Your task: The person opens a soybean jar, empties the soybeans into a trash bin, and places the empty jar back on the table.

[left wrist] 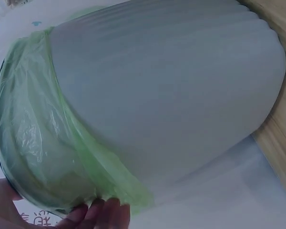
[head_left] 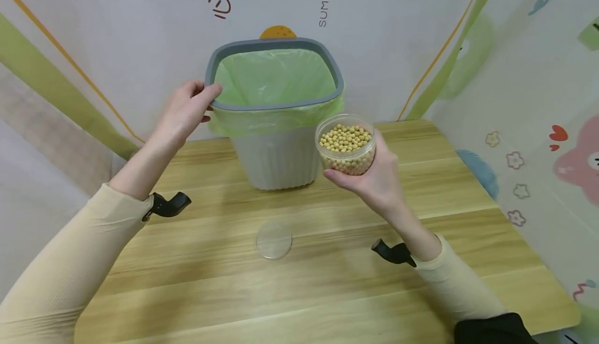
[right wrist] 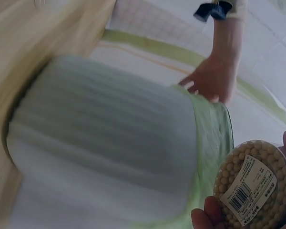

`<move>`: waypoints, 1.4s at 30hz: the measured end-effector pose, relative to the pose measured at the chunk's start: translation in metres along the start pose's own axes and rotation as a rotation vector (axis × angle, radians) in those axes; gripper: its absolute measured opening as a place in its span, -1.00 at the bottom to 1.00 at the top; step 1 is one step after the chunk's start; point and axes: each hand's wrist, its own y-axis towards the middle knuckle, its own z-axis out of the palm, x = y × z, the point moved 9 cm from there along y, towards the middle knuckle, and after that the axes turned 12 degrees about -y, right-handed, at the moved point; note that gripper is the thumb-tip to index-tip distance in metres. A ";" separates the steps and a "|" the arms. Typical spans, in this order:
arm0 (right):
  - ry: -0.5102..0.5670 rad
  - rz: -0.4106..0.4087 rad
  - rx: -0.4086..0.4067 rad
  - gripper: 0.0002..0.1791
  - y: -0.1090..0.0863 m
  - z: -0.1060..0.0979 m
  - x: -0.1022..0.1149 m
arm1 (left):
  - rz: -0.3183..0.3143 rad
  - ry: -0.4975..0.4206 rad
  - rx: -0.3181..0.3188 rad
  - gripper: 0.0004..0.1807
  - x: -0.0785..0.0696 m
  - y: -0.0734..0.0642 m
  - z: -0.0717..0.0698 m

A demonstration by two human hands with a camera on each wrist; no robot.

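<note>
A light grey trash can (head_left: 281,159) with a darker grey rim ring (head_left: 276,106) stands on the table, lined with a green plastic bag (head_left: 276,76) folded over its edge. My left hand (head_left: 187,107) grips the rim at its left corner, thumb on top and fingers under the bag's outer fold (left wrist: 105,162). In my right hand (head_left: 381,177) is a clear round jar (head_left: 348,159) without its lid, nearly full of soybeans (head_left: 345,139). The jar is beside the can's front right corner, slightly tilted. A barcode label (right wrist: 250,188) shows on its base.
A clear round lid (head_left: 274,240) lies flat on the wooden table (head_left: 327,292) in front of the can. Printed cloth (head_left: 374,37) hangs behind the can and along both sides. Black camera mounts (head_left: 170,204) sit at both wrists.
</note>
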 end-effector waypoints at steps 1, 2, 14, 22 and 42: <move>-0.010 0.005 -0.009 0.00 0.002 -0.004 -0.001 | -0.002 -0.018 0.002 -0.55 0.001 0.000 -0.001; -0.020 0.014 -0.020 0.00 0.005 -0.009 -0.001 | -0.007 -0.038 0.009 -0.56 0.002 0.000 -0.002; -0.116 0.115 -0.025 -0.09 0.089 -0.057 0.016 | 0.008 -0.185 0.107 -0.68 0.003 0.005 -0.002; -0.159 0.133 0.073 -0.14 0.150 -0.049 0.027 | 0.025 -0.129 0.093 -0.67 0.006 0.008 -0.003; -0.426 0.056 0.343 -0.04 0.210 -0.004 0.030 | 0.007 -0.182 0.041 -0.69 0.009 0.009 0.004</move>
